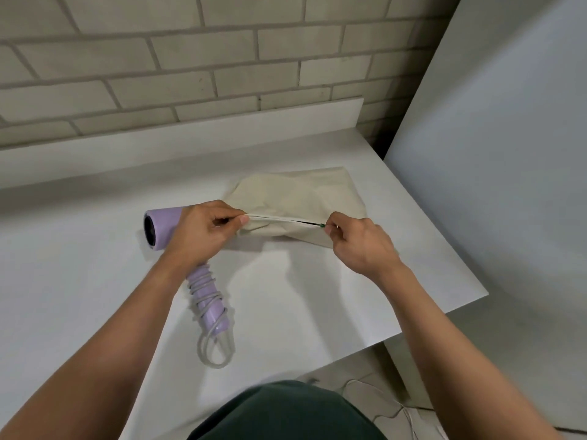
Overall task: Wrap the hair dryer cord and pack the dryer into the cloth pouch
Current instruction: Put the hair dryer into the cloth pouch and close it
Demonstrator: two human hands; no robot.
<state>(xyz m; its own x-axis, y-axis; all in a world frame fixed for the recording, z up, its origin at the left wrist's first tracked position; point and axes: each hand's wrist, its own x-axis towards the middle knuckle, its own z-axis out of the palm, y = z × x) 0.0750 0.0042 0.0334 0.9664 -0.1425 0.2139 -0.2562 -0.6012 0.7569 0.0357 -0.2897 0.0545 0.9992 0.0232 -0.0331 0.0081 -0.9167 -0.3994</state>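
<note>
A lilac hair dryer (162,228) lies on the white table (95,281), barrel pointing left, its handle toward me. The pale cord (208,300) is wound round the handle, with a loose loop hanging off the handle's end. A cream cloth pouch (298,195) lies flat to the right of the dryer. My left hand (203,231) pinches the left end of the pouch's mouth and partly hides the dryer body. My right hand (359,242) pinches the right end of the mouth, by a small green bead. The opening is stretched taut between both hands, a thin dark slit.
A brick wall (190,58) and a low white ledge (190,138) run behind the table. A large white panel (508,154) stands close on the right. The table's right edge falls off to a floor with a thin cable (397,404).
</note>
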